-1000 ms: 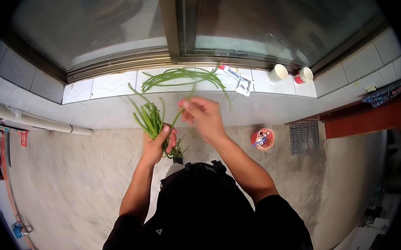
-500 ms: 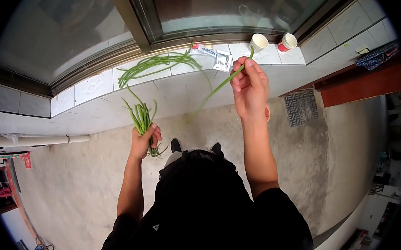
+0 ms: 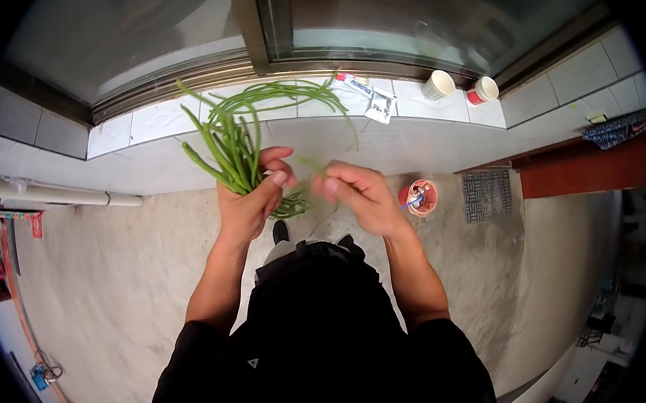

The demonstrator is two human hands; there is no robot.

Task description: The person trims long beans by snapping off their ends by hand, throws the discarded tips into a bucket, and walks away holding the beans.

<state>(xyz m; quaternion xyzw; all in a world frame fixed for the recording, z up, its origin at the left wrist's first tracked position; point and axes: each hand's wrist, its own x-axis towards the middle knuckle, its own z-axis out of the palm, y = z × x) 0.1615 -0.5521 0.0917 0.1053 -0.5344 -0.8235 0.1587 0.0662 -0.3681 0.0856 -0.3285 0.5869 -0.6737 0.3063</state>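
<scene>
My left hand (image 3: pixel 248 200) is closed around a bunch of long beans (image 3: pixel 229 146). Their upper ends fan out toward the sill, and thin curled ends (image 3: pixel 290 205) hang below the fist. My right hand (image 3: pixel 357 195) is close beside it, thumb and fingers pinched on a thin green long bean (image 3: pixel 312 166) that is smeared by motion. More long beans (image 3: pixel 271 91) lie in a loose, curved pile on the white tiled sill (image 3: pixel 148 127), with one end drooping over its edge.
On the sill are a white-and-red packet (image 3: pixel 354 84), a silvery sachet (image 3: pixel 380 106), a pale paper cup (image 3: pixel 439 85) and a red-and-white cup (image 3: pixel 483 91). A pink bucket (image 3: pixel 420 198) with litter stands on the concrete floor, near a dark patterned mat (image 3: pixel 486 196).
My right hand has come down and left from near the cups with its bean, meeting my left hand. The left hand and bunch have risen slightly. The bucket has come into view.
</scene>
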